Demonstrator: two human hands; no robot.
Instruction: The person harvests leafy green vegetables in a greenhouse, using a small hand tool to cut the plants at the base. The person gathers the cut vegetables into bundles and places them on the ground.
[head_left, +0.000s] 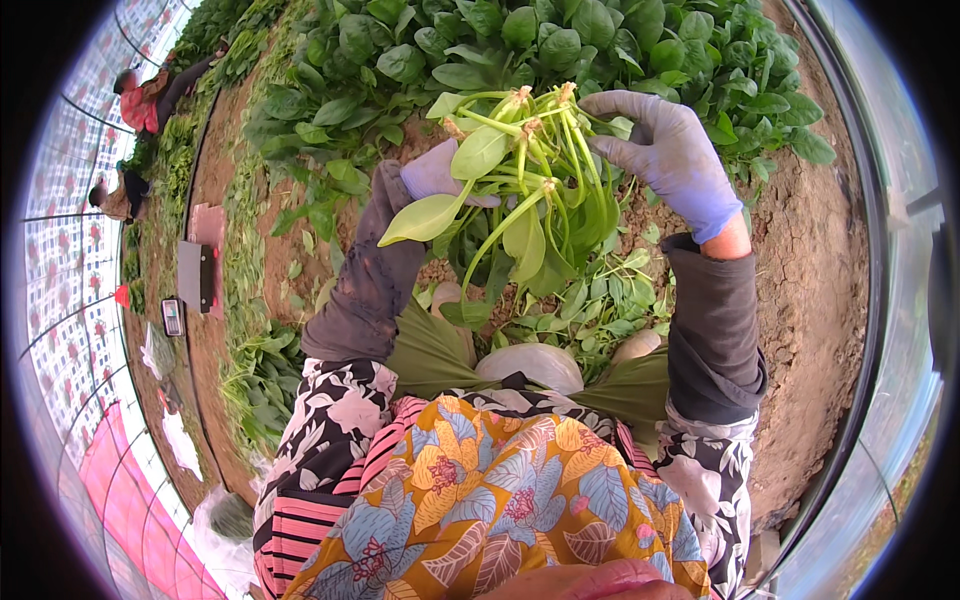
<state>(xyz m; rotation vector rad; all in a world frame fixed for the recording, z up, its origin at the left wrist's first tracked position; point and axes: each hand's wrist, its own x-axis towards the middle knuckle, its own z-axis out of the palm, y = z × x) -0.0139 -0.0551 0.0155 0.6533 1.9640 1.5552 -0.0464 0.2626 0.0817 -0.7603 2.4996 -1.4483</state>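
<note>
A bunch of uprooted leafy greens, likely spinach (525, 180), hangs before me with its cut pinkish root ends up and its leaves down. My left hand (442, 171), in a soiled purple glove, holds the bunch from the left; its fingers are partly hidden behind stems and leaves. At the bunch's upper right is my right hand (664, 146), gloved alike, thumb and fingers apart around a leaf tip; whether it touches the leaf I cannot tell. Loose leaves (607, 300) lie on the soil below, between my legs.
Dense growing greens (555, 37) stand ahead. A pile of picked greens (266, 375) lies at left, with a dark box (195, 276), a small device (172, 316) and plastic bags (225, 532) beyond. Two people (139, 105) are at far upper left. A plastic greenhouse wall (900, 300) curves along the right.
</note>
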